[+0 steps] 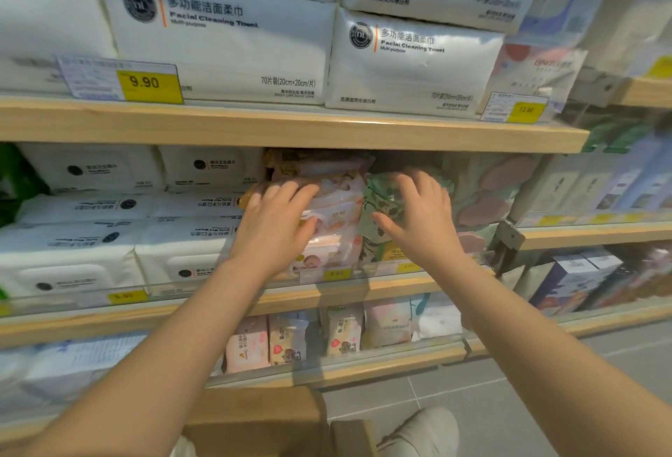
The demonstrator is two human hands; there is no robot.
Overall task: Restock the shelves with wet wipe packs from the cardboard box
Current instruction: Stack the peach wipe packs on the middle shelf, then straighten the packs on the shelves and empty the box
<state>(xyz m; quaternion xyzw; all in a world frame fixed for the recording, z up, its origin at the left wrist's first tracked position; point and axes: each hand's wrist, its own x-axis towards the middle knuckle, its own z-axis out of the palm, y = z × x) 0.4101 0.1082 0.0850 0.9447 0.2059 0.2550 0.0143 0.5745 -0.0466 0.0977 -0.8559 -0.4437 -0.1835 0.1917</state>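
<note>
Cardboard box (262,416) sits on grey floor (472,398); both hands' grips, left hand (276,224), right hand (418,220), lie flat on shelved packs (334,224).

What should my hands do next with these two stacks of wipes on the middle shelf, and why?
Probably press both stacks back and square them. The left hand lies flat on the orange baby-wipe packs, which sit tilted and uneven, and the right hand rests on the green patterned packs beside them. Both seem to sit near the front rail of the middle shelf.
</note>
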